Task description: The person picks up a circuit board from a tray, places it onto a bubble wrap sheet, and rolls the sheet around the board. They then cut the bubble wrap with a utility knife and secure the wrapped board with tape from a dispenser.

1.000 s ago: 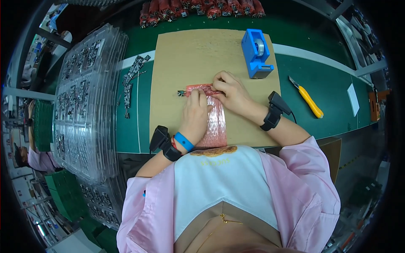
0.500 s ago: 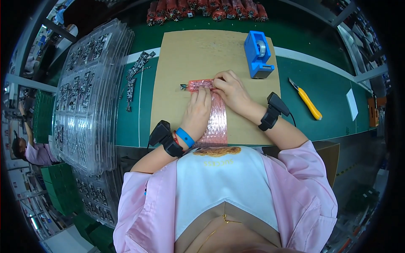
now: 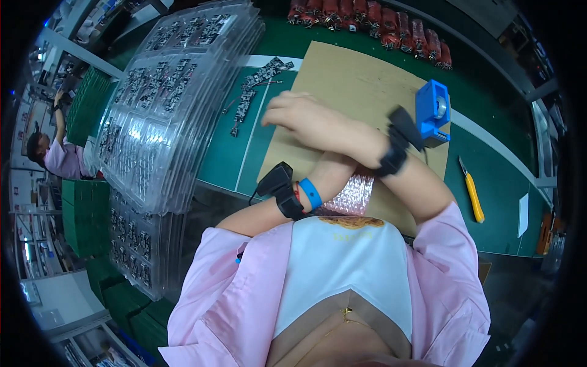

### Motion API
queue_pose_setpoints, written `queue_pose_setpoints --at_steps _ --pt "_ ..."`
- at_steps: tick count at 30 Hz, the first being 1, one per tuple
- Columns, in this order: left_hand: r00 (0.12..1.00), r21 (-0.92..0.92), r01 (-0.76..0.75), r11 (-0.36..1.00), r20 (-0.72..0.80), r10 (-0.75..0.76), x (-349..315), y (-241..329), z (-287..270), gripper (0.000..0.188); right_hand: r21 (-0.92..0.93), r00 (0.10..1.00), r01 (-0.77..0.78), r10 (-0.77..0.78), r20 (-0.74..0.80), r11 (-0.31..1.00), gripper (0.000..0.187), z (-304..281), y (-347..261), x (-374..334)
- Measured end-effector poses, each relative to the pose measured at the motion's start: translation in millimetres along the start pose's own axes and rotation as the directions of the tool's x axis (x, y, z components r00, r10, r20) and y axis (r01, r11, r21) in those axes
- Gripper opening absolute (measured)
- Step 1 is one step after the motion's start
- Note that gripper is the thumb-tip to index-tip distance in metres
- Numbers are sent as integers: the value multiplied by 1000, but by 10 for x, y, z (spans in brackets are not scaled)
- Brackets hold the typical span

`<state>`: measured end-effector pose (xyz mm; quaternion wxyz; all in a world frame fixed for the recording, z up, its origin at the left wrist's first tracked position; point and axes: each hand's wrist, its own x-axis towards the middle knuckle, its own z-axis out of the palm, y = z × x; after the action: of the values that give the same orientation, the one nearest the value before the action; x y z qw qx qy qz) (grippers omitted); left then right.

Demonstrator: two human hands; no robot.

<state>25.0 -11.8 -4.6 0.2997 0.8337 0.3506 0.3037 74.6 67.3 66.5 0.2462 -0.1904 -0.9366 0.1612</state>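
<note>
Head view: nearest the torso, a pink bubble-wrap sheet (image 3: 350, 199) lies on a cardboard sheet (image 3: 361, 73), its near end cut off by the white shirt (image 3: 367, 263) and its far part hidden beneath the crossed arms. The left hand (image 3: 340, 166) is mostly covered by the right one's wrist, so I cannot tell its grip; it probably steadies the wrap. The right hand (image 3: 299, 117), blurred, lies across it, fingers loosely bent, grip seemingly released, near the circuit-board strips (image 3: 244, 104) on the green surface (image 3: 223, 160). Cardboard likely pads that surface; the blue tape dispenser (image 3: 431, 110) and yellow utility knife (image 3: 472, 192) sit rightward, presumably for easy reach. Clear plastic trays (image 3: 147, 128) stack at left; farther back lie red-wrapped bundles (image 3: 391, 27), contents hard to make out.
</note>
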Motion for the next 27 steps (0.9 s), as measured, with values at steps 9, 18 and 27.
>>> queue_pose_setpoints --at_steps 9,18,27 --pt "974 56 -174 983 -140 180 -31 -165 -54 28 -205 986 168 -167 22 964 16 778 614 915" --pt "993 253 -107 962 -22 117 95 -136 -127 31 265 996 78 -62 -70 961 14 230 677 721" --pt "996 147 -60 987 -59 69 334 -377 7 29 603 580 -544 781 -233 584 20 -609 494 -1310"
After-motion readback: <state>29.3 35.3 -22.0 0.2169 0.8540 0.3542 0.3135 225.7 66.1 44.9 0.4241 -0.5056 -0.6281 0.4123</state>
